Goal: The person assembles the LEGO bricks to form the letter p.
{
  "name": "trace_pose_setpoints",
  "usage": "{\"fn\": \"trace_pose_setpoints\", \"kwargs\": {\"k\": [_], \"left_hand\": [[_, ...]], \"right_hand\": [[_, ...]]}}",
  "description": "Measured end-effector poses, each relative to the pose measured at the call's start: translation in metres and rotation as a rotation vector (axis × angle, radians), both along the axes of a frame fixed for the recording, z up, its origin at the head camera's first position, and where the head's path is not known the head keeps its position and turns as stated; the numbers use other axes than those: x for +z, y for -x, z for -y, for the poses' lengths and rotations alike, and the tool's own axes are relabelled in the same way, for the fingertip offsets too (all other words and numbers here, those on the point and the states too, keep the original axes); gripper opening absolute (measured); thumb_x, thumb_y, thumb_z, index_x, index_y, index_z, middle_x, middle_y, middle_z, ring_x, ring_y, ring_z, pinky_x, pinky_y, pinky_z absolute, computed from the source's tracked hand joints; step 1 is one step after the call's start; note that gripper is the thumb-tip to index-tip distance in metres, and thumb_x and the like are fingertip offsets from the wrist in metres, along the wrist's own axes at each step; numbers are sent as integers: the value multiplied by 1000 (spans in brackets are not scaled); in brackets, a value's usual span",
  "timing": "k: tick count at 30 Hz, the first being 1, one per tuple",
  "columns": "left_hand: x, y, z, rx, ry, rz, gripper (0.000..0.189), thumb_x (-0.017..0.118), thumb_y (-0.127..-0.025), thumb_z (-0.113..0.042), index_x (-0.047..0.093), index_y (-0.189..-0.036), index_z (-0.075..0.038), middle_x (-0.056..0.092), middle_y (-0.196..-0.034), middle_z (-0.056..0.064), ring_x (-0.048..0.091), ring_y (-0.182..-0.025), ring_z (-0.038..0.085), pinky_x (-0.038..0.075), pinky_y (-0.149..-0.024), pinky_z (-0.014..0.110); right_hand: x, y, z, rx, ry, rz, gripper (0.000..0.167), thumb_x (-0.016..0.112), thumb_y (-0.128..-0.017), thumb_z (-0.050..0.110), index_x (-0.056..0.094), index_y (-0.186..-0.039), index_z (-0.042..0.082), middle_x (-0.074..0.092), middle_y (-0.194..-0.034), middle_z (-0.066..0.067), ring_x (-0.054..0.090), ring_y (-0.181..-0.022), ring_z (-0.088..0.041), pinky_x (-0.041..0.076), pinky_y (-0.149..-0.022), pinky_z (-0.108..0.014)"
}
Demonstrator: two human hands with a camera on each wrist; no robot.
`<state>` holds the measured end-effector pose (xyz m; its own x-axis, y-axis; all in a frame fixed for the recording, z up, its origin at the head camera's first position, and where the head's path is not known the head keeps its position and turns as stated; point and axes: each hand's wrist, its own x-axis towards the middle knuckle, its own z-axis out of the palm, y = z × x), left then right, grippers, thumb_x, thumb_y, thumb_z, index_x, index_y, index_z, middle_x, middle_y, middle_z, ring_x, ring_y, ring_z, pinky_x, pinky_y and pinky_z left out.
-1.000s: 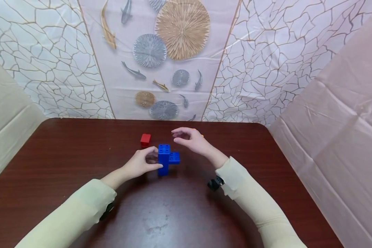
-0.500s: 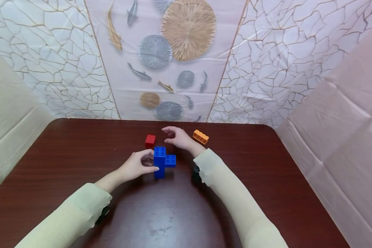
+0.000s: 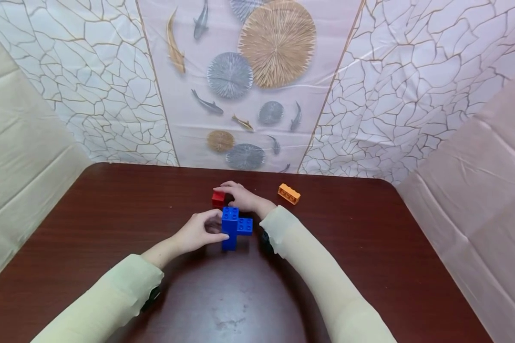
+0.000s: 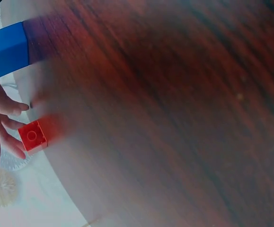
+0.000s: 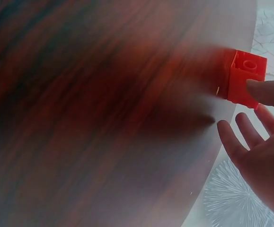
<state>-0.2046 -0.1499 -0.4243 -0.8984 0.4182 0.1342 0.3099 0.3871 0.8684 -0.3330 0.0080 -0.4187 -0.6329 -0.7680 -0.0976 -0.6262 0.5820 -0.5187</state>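
Observation:
A stack of blue toy bricks (image 3: 229,231) stands upright on the table, with one blue brick (image 3: 245,226) jutting out from its right side. My left hand (image 3: 196,232) grips the stack from the left, thumb on the front and fingers curving behind. Beyond it lies a red toy brick (image 3: 218,199), its hollow side showing in the right wrist view. My right hand (image 3: 242,197) reaches over to this red brick, with fingers spread around it (image 5: 264,161). Whether the fingertips touch it is hard to tell.
An orange toy brick (image 3: 289,194) lies on its side to the right of my right hand. The dark brown table (image 3: 347,247) ends at the back against a patterned cloth backdrop (image 3: 279,119). Cloth walls rise at both sides.
My right hand has moved left from near the orange brick to the red brick, bringing the orange brick into full sight. My left hand keeps its hold on the blue stack.

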Motion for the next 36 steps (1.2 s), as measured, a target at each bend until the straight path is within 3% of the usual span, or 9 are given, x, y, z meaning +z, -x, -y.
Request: {"fn": "trace_pose_setpoints", "kwargs": {"k": [6, 10, 15, 25, 31, 36], "left_hand": [[-2, 0, 0, 5, -12, -7, 33, 74, -79, -14, 57, -106, -4, 68, -104, 16, 67, -94, 25, 56, -80, 32], [1, -1, 0, 7, -16, -8, 33, 75, -79, -13, 57, -105, -3, 68, -103, 17, 67, -93, 26, 56, -80, 33], [1, 0, 0, 0, -21, -3, 33, 75, -79, -14, 58, -105, -4, 68, -103, 16, 66, -93, 25, 56, -81, 33], [-2, 1, 0, -6, -17, -9, 32, 75, -79, -14, 58, -104, -4, 69, -102, 16, 67, -93, 24, 56, -79, 31], [-2, 1, 0, 3, -25, -3, 32, 75, -79, -13, 58, -104, -4, 69, -102, 16, 67, -92, 24, 56, -79, 30], [-3, 1, -1, 8, -28, -5, 31, 75, -79, -12, 58, -103, -4, 68, -101, 16, 67, -93, 24, 56, -79, 29]], "right_hand": [[-3, -1, 2, -38, -24, -41, 52, 61, -87, 4, 48, -136, 14, 46, -132, -14, 43, -122, -28, 41, -104, -39], [-3, -2, 3, -112, -21, -44, 40, 67, -84, 12, 54, -122, 14, 52, -115, -12, 48, -106, -23, 46, -90, -32], [-5, -2, 0, -140, 10, -51, 31, 71, -82, 14, 53, -108, 10, 57, -105, -11, 49, -93, -21, 44, -79, -27], [1, 2, -12, -264, 191, 59, 36, 73, -78, 8, 53, -108, 7, 62, -109, -13, 55, -94, -23, 49, -86, -33], [12, 2, -20, -313, 277, 59, 39, 76, -74, 6, 61, -110, 8, 56, -115, -14, 52, -104, -26, 49, -89, -35], [20, -1, -27, -320, 331, 67, 40, 74, -76, 4, 59, -113, 7, 60, -114, -14, 55, -99, -26, 50, -86, -34]]}}
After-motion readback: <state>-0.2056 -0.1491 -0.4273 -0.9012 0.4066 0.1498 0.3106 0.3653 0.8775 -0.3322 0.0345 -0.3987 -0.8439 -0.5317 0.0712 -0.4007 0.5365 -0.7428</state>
